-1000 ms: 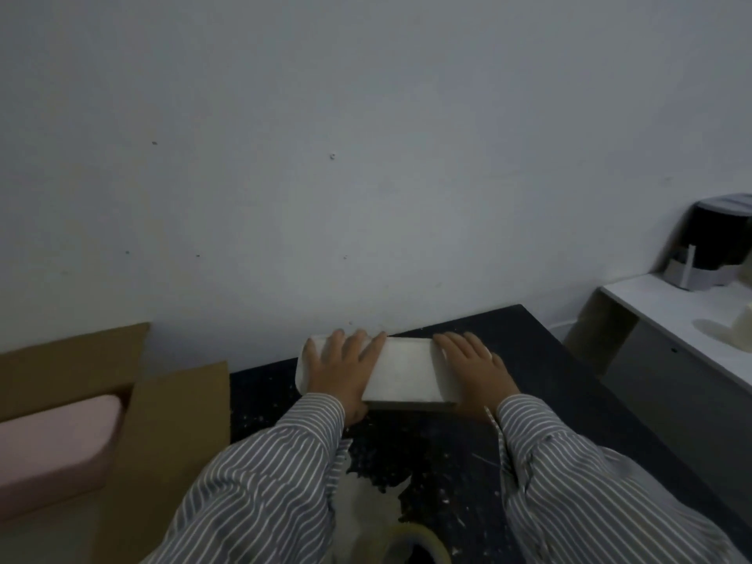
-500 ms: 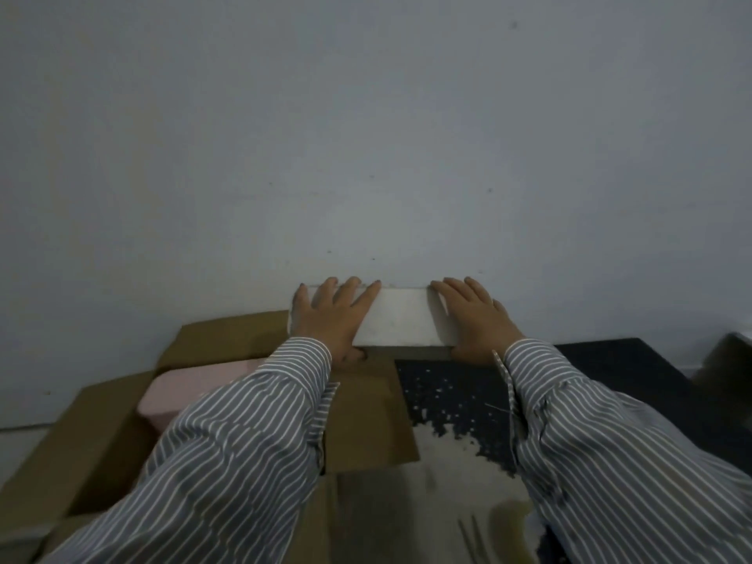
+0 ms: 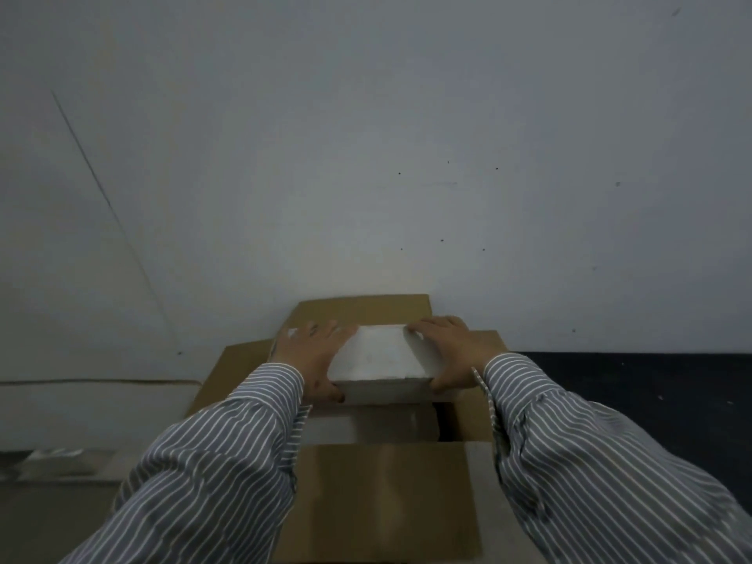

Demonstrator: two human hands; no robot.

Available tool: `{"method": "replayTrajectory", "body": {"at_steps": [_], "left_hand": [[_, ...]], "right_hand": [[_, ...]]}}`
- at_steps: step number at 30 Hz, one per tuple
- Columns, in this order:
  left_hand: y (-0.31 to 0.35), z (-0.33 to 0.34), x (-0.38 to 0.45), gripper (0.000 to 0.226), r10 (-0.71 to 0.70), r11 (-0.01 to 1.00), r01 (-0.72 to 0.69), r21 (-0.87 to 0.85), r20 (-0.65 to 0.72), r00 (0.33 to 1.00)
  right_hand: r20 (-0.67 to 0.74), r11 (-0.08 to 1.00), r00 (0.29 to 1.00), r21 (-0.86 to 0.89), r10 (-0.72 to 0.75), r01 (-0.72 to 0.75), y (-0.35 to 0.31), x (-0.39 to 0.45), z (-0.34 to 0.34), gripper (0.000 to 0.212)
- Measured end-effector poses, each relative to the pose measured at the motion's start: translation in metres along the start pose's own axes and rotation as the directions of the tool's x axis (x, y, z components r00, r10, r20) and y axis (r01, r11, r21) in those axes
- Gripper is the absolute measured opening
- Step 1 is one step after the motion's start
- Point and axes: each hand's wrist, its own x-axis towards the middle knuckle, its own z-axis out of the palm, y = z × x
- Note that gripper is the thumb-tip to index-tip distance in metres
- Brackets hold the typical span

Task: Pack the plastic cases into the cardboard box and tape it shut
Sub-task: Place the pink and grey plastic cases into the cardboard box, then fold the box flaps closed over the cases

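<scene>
We hold the white plastic case [image 3: 380, 358] between both hands above the open mouth of the cardboard box [image 3: 390, 498], toward the box's far edge near the wall. Our left hand [image 3: 311, 354] clasps the case's left end, fingers over the top and thumb at the near corner; our right hand [image 3: 449, 352] does the same on the right end. Each grip is a clamp from the sides, nothing supporting the case from below.

Our worry is the descent. The four flaps stand spread around the opening, and the near flap lies broad between our sleeves, so a forearm brushing it could push the box along the floor-side surface or fold the flap inward under the case. Something pale already sits inside, below the case, though we cannot tell exactly what it is or how it lies; if the case lands askew on it, it may rest tilted and keep the flaps from closing flat. The smooth plastic may also slip if one hand lets go first.
</scene>
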Motion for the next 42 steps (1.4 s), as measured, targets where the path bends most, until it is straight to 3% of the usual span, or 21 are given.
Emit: {"method": "replayTrajectory", "body": {"at_steps": [6, 17, 25, 30, 36, 40, 42], "left_hand": [[-0.012, 0.043, -0.012, 0.109, 0.0, 0.999, -0.001, -0.036, -0.02, 1.0], [-0.018, 0.082, -0.013, 0.096, 0.032, 0.999, -0.03, -0.037, 0.056, 0.998], [-0.02, 0.095, -0.007, 0.078, 0.001, 0.979, 0.044, -0.201, 0.216, 0.976], [-0.027, 0.096, -0.011, 0.074, -0.045, 0.962, 0.095, -0.256, 0.191, 0.98], [-0.051, 0.099, -0.023, 0.073, -0.142, 0.955, 0.16, -0.251, 0.086, 0.986], [-0.067, 0.105, -0.034, 0.073, -0.272, 0.904, 0.283, -0.32, 0.079, 0.959], [-0.073, 0.106, -0.039, 0.061, -0.331, 0.862, 0.336, -0.379, 0.083, 0.94]], "right_hand": [[-0.02, 1.0, 1.0, 0.004, -0.003, 0.003, -0.019, 0.007, 0.032, 0.095], [0.1, 0.995, 0.99, 0.012, 0.095, -0.097, -0.029, 0.003, 0.081, 0.089], [0.067, 0.99, 0.989, 0.031, 0.135, -0.138, -0.022, 0.007, 0.098, 0.072], [0.069, 0.971, 0.972, 0.062, 0.226, -0.23, -0.024, 0.0, 0.091, 0.073], [-0.022, 0.908, 0.912, 0.111, 0.409, -0.404, -0.008, -0.021, 0.082, 0.072], [-0.051, 0.81, 0.812, 0.134, 0.582, -0.572, 0.003, -0.034, 0.076, 0.071], [-0.045, 0.736, 0.738, 0.142, 0.673, -0.662, 0.01, -0.04, 0.076, 0.071]]}}
